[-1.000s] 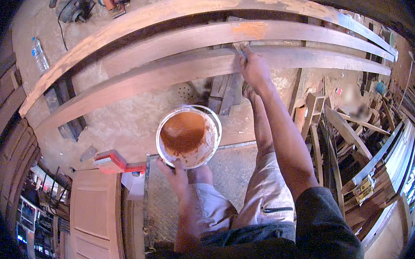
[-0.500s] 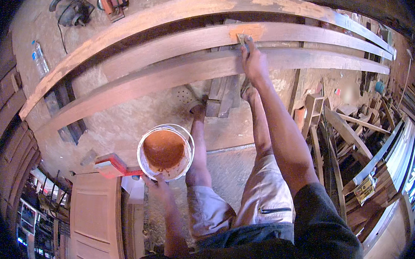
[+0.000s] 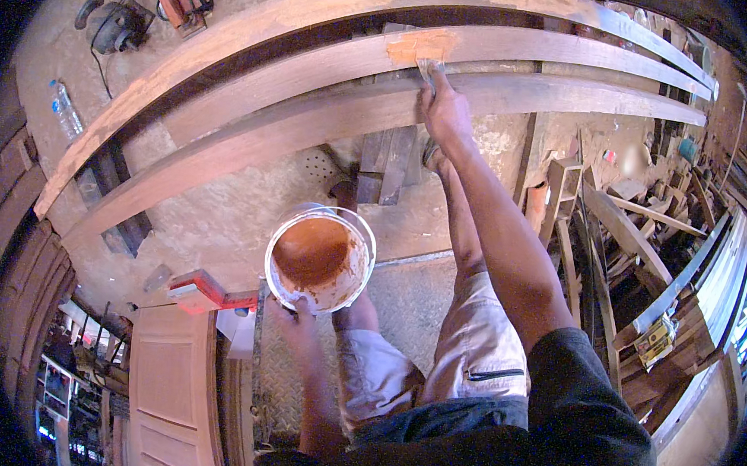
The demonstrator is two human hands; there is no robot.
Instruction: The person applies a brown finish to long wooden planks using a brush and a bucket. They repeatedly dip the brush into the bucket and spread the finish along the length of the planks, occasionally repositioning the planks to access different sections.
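My right hand [image 3: 447,119] grips a putty knife [image 3: 433,68], fingers wrapped round its handle. The blade lies at the lower edge of an orange filler patch [image 3: 417,46] on the middle wooden beam [image 3: 542,50]. My left hand [image 3: 296,321] holds a white bucket [image 3: 360,275] by its near rim, above my left leg. Orange-brown paste [image 3: 310,253] coats the inside of the tilted bucket, with smears on the near wall. Its wire handle stands up past the far right side.
Two more long beams flank the middle one: a far beam [image 3: 320,11] with filler patches and a near beam [image 3: 294,132]. Power tools [image 3: 119,29] and a plastic bottle [image 3: 66,109] lie at far left. A panelled door [image 3: 171,375] stands lower left; scrap wood [image 3: 634,229] is piled right.
The putty knife has drawn back from the middle of the orange patch to its lower edge. The bucket has shifted rightward, toward my body's middle. The whole view has moved slightly.
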